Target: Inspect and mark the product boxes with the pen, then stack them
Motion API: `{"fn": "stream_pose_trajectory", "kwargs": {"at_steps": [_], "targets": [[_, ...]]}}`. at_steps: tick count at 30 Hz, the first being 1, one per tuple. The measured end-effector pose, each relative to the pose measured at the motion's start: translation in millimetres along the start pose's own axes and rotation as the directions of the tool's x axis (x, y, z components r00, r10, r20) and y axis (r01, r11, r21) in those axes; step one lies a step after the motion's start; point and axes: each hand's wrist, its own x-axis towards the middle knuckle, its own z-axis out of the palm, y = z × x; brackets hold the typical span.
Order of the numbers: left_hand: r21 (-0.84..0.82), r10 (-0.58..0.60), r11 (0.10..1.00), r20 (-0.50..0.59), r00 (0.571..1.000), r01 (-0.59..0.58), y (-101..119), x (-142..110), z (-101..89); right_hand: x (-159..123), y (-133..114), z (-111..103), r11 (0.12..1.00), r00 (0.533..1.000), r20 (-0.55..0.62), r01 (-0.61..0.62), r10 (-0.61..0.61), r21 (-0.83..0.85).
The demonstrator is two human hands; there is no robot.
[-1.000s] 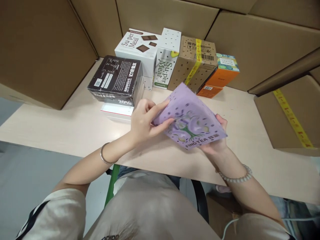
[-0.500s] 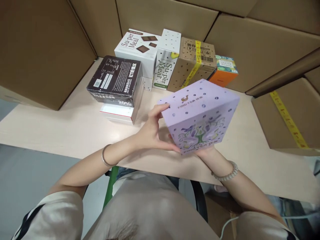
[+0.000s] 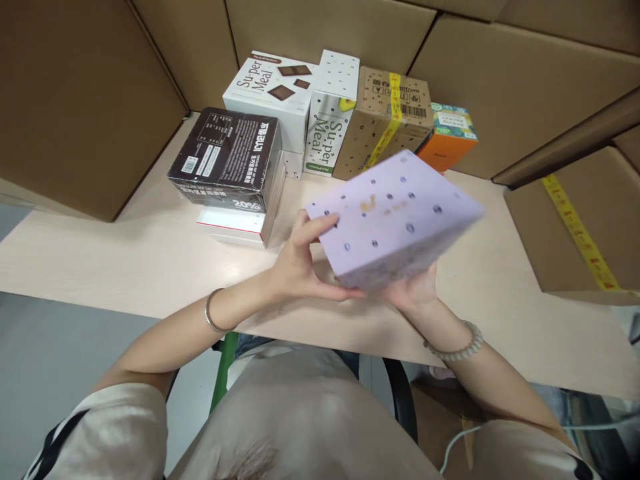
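Note:
A lilac carton (image 3: pixel 390 217) with small dark dots and a gold logo is held above the table, tilted and slightly blurred. My left hand (image 3: pixel 305 263) grips its left end, thumb and fingers spread round the edges. Underneath, my right hand (image 3: pixel 413 287) supports the carton near its lower edge; its fingers are mostly hidden by the carton. To the left lies a dark brown wrapped box (image 3: pixel 227 157) on top of a white box (image 3: pixel 233 223). Behind the carton stand a white box with chocolate pictures (image 3: pixel 270 93) and a tall white avocado box (image 3: pixel 333 127).
A brown carton with yellow tape (image 3: pixel 380 120) and an orange and blue box (image 3: pixel 445 143) stand further right at the back. Large cardboard boxes (image 3: pixel 320 30) wall in the pale table (image 3: pixel 495 320). Another taped carton (image 3: pixel 575 233) sits at the right.
The lilac carton has turned in my hands, so its logo face shows more and its picture side has tipped down out of sight. The boxes on the table stay put.

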Motion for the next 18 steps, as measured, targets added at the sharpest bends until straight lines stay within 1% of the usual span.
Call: {"fn": "stream_pose_trajectory", "kwargs": {"at_steps": [2,3,4,6,8,10,11,12,13,14,16,18], "targets": [[-0.015,0.046,0.999,-0.034,0.998,-0.046,5,5,-3.9,-4,3,3,0.976,0.994,0.073,-0.090,0.076,0.200],[-0.010,0.030,0.999,-0.050,0.998,-0.031,7,7,-5.3,-5,5,3,0.959,0.987,0.123,-0.136,0.108,0.247],[0.001,-0.001,1.000,-0.054,0.999,0.001,9,8,-6.7,-6,7,4,0.950,0.977,0.165,-0.176,0.137,0.257],[0.035,-0.032,0.999,-0.018,0.999,0.032,11,9,-10.0,-9,9,5,0.924,0.951,0.232,-0.266,0.204,0.275],[0.084,-0.009,0.996,0.041,0.999,0.005,13,11,-14.8,-10,8,7,0.853,0.902,0.325,-0.392,0.283,0.344],[0.140,0.001,0.990,0.071,0.997,-0.011,15,13,-20.3,-11,4,8,0.750,0.822,0.443,-0.535,0.357,0.390],[0.160,-0.014,0.987,0.072,0.997,0.003,16,15,-22.6,-11,1,8,0.703,0.785,0.480,-0.592,0.391,0.395],[0.167,-0.043,0.985,0.069,0.997,0.031,18,16,-24.2,-11,-2,9,0.670,0.763,0.489,-0.626,0.423,0.398],[0.157,-0.082,0.985,0.067,0.994,0.070,20,17,-24.6,-10,-5,9,0.657,0.758,0.472,-0.639,0.449,0.401],[0.126,-0.126,0.985,0.068,0.990,0.117,21,17,-23.8,-10,-8,9,0.661,0.767,0.439,-0.633,0.468,0.404],[0.008,-0.233,0.972,0.072,0.970,0.233,24,15,-18.1,-10,-10,10,0.706,0.811,0.325,-0.584,0.486,0.400],[-0.163,-0.365,0.914,0.076,0.928,0.372,24,11,-9.0,-10,-8,9,0.783,0.863,0.170,-0.503,0.475,0.365]]}}
